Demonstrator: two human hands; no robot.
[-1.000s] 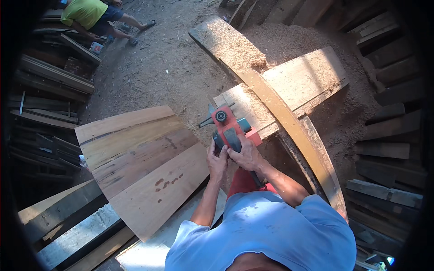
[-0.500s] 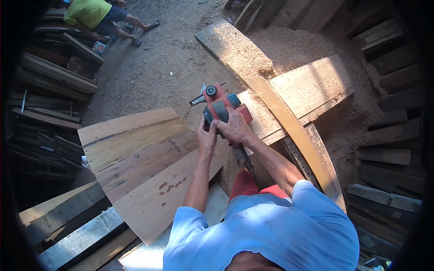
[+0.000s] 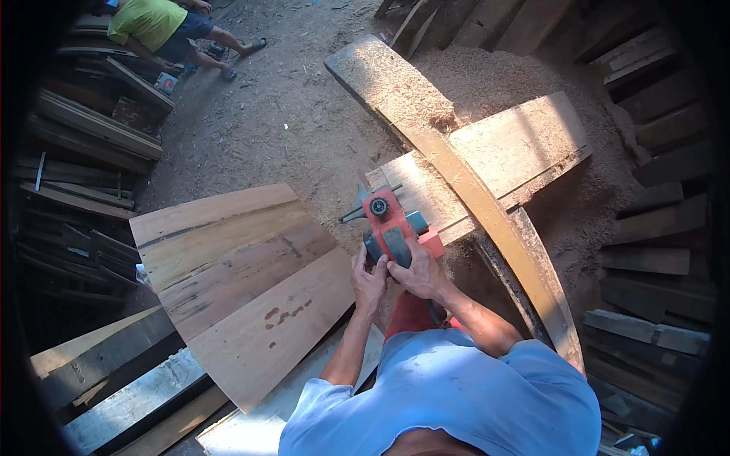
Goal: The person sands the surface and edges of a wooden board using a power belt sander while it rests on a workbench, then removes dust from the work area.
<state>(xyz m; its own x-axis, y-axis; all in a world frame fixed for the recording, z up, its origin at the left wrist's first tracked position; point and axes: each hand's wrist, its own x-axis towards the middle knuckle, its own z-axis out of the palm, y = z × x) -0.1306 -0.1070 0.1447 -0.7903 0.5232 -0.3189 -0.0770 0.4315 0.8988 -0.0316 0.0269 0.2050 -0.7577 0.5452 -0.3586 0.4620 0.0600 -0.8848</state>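
A red and black electric hand planer [image 3: 388,214] is held in front of me, over the near end of a pale flat board [image 3: 525,140]. My right hand [image 3: 420,275] is closed around its black rear grip. Closed against the left side of that grip is my left hand [image 3: 369,283], its thumb near the right one. The planer's underside is hidden, so I cannot tell whether it touches the board. A long plank on edge [image 3: 475,194] crosses over the pale board to the right of the planer.
Several joined planks form a wide panel [image 3: 236,266] at my left. Wood shavings [image 3: 525,76] pile up beyond the crossed boards. Timber stacks [image 3: 99,129] line the left, with more boards [image 3: 661,205] at right. A person in a yellow shirt [image 3: 148,19] bends over at the far left.
Both hands have drawn the planer toward my body and somewhat to the right. The boards and panel stay where they were.
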